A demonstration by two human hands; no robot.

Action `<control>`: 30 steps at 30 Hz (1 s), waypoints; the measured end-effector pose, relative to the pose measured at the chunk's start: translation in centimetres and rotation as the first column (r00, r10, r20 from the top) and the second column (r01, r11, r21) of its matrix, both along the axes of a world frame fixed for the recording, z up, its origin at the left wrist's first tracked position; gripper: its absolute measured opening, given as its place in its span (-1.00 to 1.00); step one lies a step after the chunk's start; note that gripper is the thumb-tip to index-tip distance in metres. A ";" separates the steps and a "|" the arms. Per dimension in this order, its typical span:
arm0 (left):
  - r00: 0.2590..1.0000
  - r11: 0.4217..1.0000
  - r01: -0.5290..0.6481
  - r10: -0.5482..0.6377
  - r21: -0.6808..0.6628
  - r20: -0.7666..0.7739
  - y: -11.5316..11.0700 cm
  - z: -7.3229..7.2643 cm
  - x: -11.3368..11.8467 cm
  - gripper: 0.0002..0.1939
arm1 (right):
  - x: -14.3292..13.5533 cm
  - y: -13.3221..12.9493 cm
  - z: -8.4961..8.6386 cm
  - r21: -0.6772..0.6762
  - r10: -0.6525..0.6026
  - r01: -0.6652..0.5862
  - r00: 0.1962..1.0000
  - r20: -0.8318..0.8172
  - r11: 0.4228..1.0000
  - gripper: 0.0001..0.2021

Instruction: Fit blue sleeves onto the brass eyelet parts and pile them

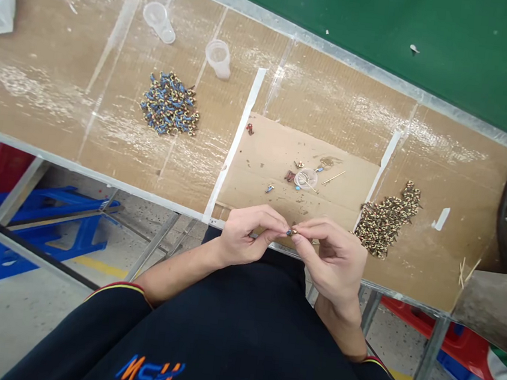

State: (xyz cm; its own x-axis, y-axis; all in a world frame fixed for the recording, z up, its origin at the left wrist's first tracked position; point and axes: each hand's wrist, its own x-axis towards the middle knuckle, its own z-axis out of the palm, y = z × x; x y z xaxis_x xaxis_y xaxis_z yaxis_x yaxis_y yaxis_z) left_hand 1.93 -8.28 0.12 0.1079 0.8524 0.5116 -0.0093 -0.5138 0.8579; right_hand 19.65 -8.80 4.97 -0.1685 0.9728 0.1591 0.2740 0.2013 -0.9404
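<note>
From the head view, here are both bare hands, meeting just over the near edge of the counter. The left hand pinches the blue end of a small piece between thumb and forefinger, and the right hand grips its yellowish end the same way: fingers closed on it from both sides! Just beyond lies a cardboard sheet, carrying a round clear dish, a thin stick to its right, a loose blue piece nearer the hands, and a red piece by the far left corner. Over on the left, a blue-and-tan heap below two clear cups; on the right, close by that hand, a brown-and-cream heap.
</note>
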 end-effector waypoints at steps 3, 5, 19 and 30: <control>1.000 1.000 -0.009 0.009 0.008 0.014 -0.1 0.0 0.2 -0.91 | -0.1 -0.1 -0.1 -0.014 -0.009 0.009 0.999 -0.033 1.000 -0.87; 1.000 1.000 -0.013 0.013 -0.002 0.029 -0.2 0.0 0.3 -0.90 | -0.1 -0.2 -0.2 -0.015 -0.013 0.012 0.999 -0.053 1.000 -0.86; 0.953 0.899 0.110 0.026 -0.423 0.302 -0.3 0.1 0.8 -0.78 | -0.1 0.0 -2.4 0.150 -0.041 0.040 0.999 0.002 0.988 -0.82; 0.958 0.843 0.199 -0.060 -0.499 0.281 -0.3 0.2 0.4 -0.68 | 0.9 1.0 -2.2 0.340 -0.043 -0.011 0.988 0.152 0.940 -0.82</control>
